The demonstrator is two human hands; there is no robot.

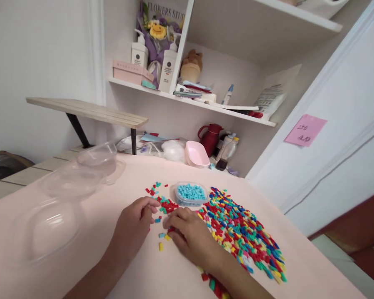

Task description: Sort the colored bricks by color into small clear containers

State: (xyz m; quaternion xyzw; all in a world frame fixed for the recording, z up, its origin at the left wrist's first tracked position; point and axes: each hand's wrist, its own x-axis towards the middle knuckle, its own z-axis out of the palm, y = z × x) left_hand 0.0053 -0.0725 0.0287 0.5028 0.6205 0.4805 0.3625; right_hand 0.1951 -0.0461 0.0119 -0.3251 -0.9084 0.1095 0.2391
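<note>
Two half-curled hands [139,218] [191,234], grip contents unclear, tub [190,203] ahead, brick pile [243,232] right, containers [54,224] left

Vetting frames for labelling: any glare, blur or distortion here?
Head view throughout: soft lighting, faint shadows; white glare on the nearest clear container, its edges fading into the pink tabletop; left hand and right hand outlines readable, fine detail soft; shelf slanted, tilt or lens unclear.
</note>
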